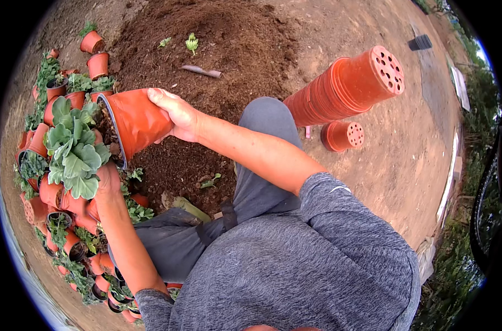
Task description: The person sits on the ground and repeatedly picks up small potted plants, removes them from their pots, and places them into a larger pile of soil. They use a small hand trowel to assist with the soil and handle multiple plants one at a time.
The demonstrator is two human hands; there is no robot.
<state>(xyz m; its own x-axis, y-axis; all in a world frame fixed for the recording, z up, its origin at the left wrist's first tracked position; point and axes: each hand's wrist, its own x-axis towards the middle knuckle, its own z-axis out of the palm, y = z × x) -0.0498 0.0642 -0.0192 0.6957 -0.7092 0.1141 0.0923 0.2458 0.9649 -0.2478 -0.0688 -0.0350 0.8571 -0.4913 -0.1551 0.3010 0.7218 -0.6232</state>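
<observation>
My right hand (176, 113) grips a soft terracotta-coloured plastic pot (135, 122) by its base, tipped on its side with the soil-filled mouth facing left. My left hand (108, 179) is at the pot's mouth, its fingers pressed into the soil beside a leafy green seedling (74, 151) that sticks out of the pot. Both forearms are bare; I wear a grey shirt and grey trousers and crouch over the ground.
A big heap of dark potting soil (218, 38) lies ahead, with a small seedling (192, 43) on it. Several potted seedlings (52, 215) crowd the left side. A long stack of empty pots (345, 85) and a single pot (342, 136) lie on the right.
</observation>
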